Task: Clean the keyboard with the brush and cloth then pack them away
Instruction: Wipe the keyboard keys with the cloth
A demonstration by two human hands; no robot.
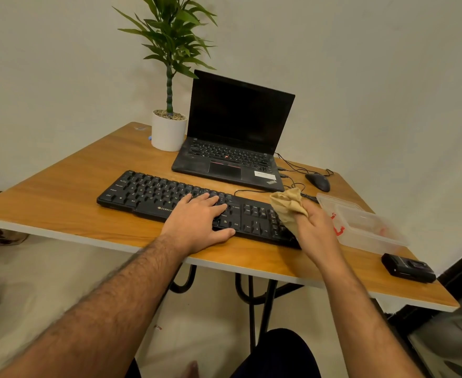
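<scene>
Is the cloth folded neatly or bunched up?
Bunched up. The cloth sits crumpled in the right hand, its loose folds sticking up over the keyboard end.

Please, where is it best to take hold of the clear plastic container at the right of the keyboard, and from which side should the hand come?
Probably by the near long rim of the clear plastic container, coming from above on the person's side. It lies low and open-topped, so the thin rim suits a pinch. The right hand, closest to it, grips the cloth; the left hand rests flat on the keyboard.
</scene>
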